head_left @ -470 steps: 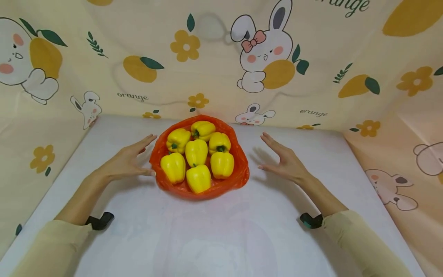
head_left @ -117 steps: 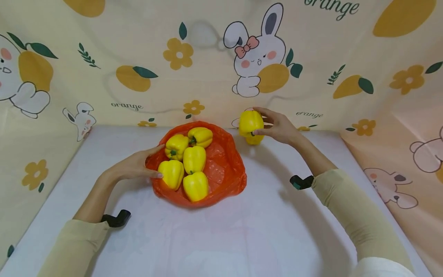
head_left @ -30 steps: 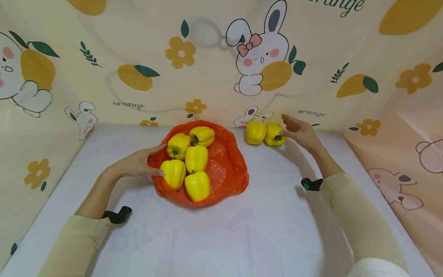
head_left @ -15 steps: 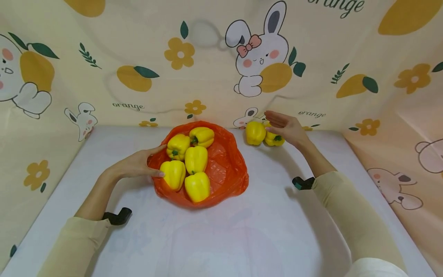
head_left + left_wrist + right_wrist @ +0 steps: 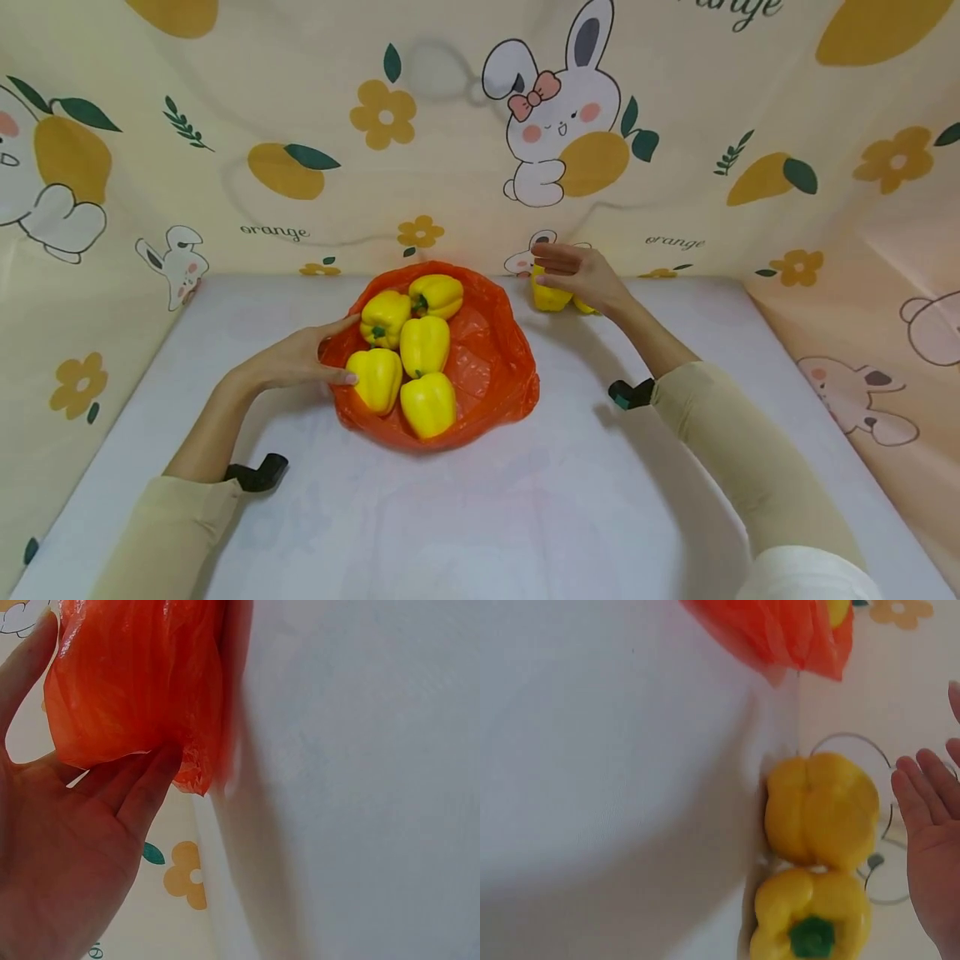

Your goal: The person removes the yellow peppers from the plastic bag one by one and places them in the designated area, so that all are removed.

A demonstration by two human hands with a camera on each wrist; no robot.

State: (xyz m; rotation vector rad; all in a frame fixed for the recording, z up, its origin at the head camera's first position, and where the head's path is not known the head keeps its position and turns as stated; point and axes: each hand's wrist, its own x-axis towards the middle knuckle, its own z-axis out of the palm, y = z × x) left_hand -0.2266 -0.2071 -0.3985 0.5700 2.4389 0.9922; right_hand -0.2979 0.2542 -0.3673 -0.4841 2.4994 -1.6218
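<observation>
- Red bag sits mouth-up on white table; five yellow peppers inside, mostly left half.
- Left hand grips bag's left rim, thumb inside, fingers outside.
- Two loose peppers side by side right of bag, by printed backdrop.
- Right hand near them, fingers straight.

A white table with a red bag and two yellow peppers
The bag touches the left hand. The peppers sit side by side, just under the right hand.
</observation>
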